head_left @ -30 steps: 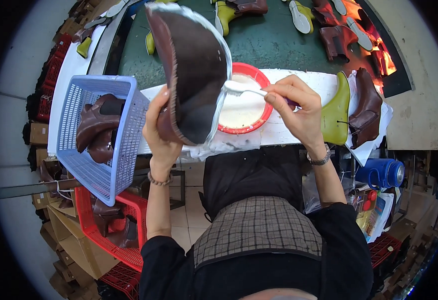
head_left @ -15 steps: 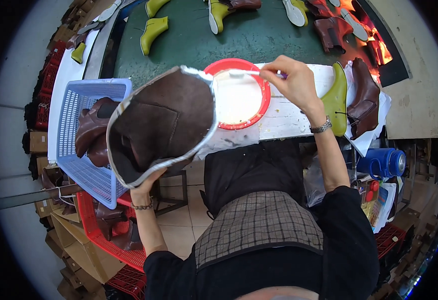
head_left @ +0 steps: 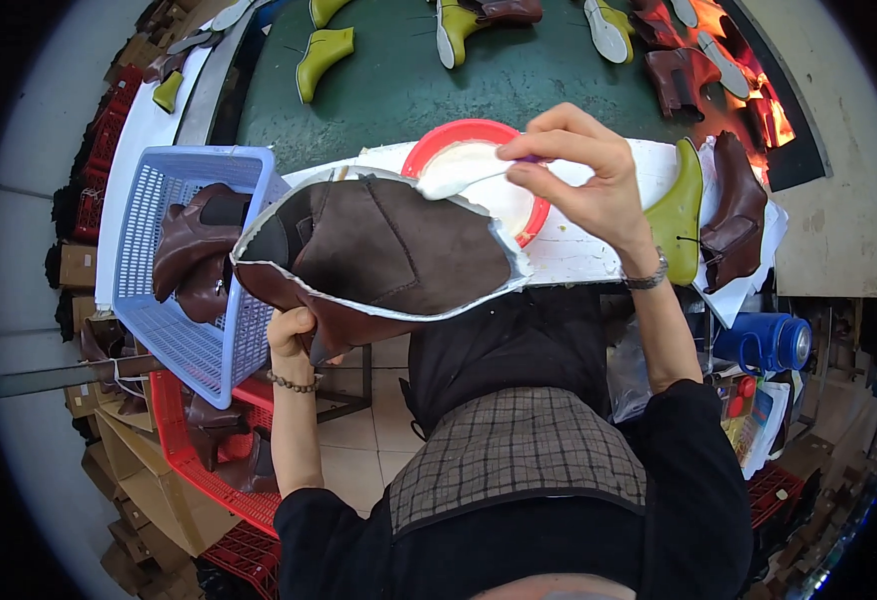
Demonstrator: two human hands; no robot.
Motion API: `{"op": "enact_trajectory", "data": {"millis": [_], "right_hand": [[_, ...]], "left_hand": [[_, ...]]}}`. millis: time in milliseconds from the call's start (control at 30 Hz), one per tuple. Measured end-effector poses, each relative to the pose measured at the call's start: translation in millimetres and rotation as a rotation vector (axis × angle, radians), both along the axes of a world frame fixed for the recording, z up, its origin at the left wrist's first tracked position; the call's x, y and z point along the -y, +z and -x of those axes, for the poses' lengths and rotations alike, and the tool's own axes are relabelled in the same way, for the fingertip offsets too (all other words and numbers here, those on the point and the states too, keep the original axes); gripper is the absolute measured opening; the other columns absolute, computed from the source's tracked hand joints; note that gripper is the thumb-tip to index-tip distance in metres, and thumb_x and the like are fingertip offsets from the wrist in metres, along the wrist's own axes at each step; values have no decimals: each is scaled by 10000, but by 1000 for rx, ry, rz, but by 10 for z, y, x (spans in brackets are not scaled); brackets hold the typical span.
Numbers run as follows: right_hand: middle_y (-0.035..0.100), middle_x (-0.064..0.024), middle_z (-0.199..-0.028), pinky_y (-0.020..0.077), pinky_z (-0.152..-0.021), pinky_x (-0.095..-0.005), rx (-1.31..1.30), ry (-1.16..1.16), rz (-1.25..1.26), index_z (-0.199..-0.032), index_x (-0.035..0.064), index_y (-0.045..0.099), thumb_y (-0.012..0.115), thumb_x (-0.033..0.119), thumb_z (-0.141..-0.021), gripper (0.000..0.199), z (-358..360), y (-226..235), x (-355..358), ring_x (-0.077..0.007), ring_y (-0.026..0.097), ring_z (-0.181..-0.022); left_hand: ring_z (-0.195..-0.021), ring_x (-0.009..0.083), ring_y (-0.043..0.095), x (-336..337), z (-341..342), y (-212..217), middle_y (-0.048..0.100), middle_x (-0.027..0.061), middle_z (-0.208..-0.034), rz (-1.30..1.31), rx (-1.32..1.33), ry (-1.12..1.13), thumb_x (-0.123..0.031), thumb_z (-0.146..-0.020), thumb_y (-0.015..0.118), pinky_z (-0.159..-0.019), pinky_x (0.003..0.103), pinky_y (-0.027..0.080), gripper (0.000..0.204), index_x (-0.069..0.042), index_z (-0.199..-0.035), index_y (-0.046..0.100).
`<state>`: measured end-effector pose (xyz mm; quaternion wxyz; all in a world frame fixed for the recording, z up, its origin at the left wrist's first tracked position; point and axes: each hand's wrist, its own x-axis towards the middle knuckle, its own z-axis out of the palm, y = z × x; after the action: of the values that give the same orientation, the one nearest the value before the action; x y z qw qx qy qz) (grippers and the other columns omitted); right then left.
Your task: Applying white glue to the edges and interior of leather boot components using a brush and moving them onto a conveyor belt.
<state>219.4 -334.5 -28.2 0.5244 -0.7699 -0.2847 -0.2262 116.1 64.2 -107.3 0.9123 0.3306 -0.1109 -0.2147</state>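
My left hand (head_left: 294,335) grips a brown leather boot upper (head_left: 379,255) from below and holds it open side up, its pale edge facing me. My right hand (head_left: 579,175) pinches a small brush (head_left: 459,180) loaded with white glue; the brush tip rests at the upper's right rim. Just behind the brush sits a red bowl (head_left: 429,150) of white glue on a white-covered bench (head_left: 589,255).
A blue basket (head_left: 184,335) with brown uppers stands at my left, red crates (head_left: 204,460) below it. A green last with a brown upper (head_left: 704,205) stands at the right. Green lasts and soles lie on the dark green belt (head_left: 519,80). A blue flask (head_left: 764,340) sits lower right.
The upper has swung from upright to lying flat and has come nearer to me. My right hand has brought the brush from the bowl to the upper's rim.
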Motion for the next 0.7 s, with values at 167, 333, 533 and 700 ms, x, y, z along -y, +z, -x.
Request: {"op": "enact_trajectory", "data": {"millis": [167,333,533,700], "right_hand": [[677,-34,-884,459,-741,-276,12,-22,93,-954,62,786,825,60,-780,178,54,-150,55,-136,629,-817],[661,-58,-911,509,-729,-255,-157,-27,22,-975,23,779,791,-9,-801,177,250,-245,151,-144,630,-837],[695,-23,-848,395,-769,-283,-5,-30,149,-948,78,792,798,64,-810,139,25,-5,-5,-122,616,-783],[708,12,-832,366,-751,-274,93,11,174,-918,106,797,803,122,-827,92,-115,50,-54,-89,604,-694]], "left_hand": [[-516,400,651,-4,60,-132,697,317,-858,249,-114,160,-78,-847,663,-350,485,510,395,100,-1188,575],[-598,395,682,-25,0,-31,711,294,-916,162,-83,97,-62,-823,698,-453,483,556,395,87,-1176,602],[-780,365,723,96,-5,-94,732,241,-1002,-93,28,295,-43,-760,777,-694,443,595,387,57,-1115,662],[-812,380,722,318,-19,108,712,244,-1014,-94,-84,21,-85,-779,783,-629,475,605,420,74,-1140,637]]}}
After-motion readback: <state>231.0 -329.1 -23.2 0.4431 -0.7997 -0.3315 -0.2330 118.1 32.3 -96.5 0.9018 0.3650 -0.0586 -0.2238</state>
